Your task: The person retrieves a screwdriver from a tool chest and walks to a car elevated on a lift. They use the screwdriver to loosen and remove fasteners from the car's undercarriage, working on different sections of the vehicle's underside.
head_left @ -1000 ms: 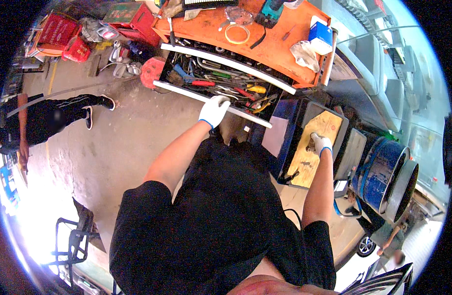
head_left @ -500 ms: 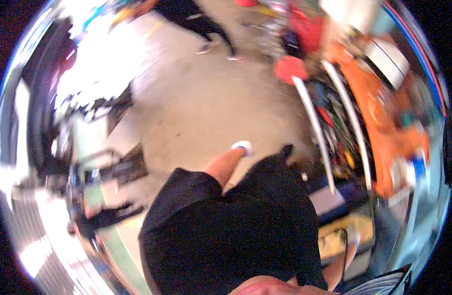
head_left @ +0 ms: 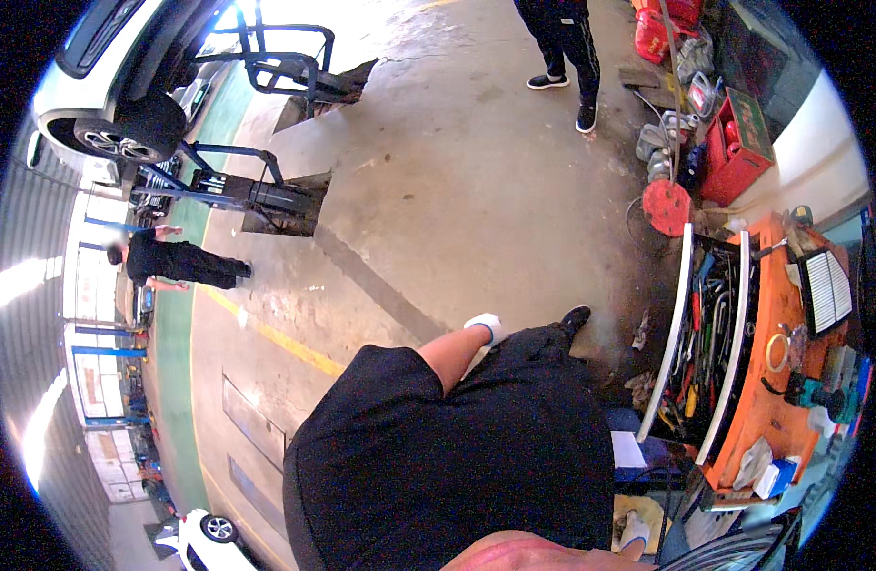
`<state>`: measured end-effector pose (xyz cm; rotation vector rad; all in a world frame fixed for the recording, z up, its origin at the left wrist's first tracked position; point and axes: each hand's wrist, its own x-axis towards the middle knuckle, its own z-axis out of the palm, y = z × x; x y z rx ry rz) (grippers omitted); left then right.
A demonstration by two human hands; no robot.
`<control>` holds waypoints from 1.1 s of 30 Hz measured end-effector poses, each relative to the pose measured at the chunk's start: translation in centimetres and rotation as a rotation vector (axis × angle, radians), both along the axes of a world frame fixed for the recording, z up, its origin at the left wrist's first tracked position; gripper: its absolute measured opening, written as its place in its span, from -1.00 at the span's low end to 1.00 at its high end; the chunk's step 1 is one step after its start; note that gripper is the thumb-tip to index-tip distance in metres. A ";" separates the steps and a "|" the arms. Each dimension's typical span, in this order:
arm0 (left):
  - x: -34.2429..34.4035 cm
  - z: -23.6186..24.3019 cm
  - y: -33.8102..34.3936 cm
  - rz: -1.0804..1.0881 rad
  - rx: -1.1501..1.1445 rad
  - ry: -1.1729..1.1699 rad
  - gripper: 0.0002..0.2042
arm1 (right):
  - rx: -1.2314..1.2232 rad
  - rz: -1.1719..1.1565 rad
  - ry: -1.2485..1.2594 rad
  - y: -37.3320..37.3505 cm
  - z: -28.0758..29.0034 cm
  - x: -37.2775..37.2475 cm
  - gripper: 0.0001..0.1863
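Observation:
My left hand (head_left: 483, 327), in a white glove, hangs low beside my leg over the concrete floor, its fingers turned away from view. At the lower right, my right hand (head_left: 633, 526), also gloved, is on or just over a worn plywood board (head_left: 652, 509) on a dark cart, partly cut off by my body and face; what it holds is unclear. To the right, a drawer (head_left: 676, 347) full of pliers, screwdrivers and other hand tools sticks out from an orange tool cart (head_left: 776, 428). A green power tool (head_left: 836, 398) and a blue box (head_left: 779, 476) lie on its top.
One person (head_left: 557, 43) stands ahead, another person (head_left: 176, 257) to the left. A raised car (head_left: 124, 135) and lift frames (head_left: 257, 190) are at upper left. A red crate (head_left: 738, 143) and red disc (head_left: 666, 207) sit along the right. A white car (head_left: 214, 547) is at lower left.
I have turned left, so the tool cart swung to the right of my view. My left hand has left the drawer front and hangs by my leg.

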<state>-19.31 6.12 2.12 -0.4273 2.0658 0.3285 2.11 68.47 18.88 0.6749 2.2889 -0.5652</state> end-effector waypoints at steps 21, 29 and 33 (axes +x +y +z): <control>-2.7 0.8 2.1 0.016 0.072 0.098 -0.52 | 0.273 0.656 -0.091 9.0 -8.8 3.3 -0.60; -2.9 0.8 0.9 0.024 0.025 0.069 -0.51 | 0.077 0.155 0.307 -1.2 0.5 -13.0 -0.59; -3.7 1.2 2.0 -0.066 0.053 0.063 -0.53 | 0.044 0.060 0.507 -4.8 -3.0 -18.1 -0.62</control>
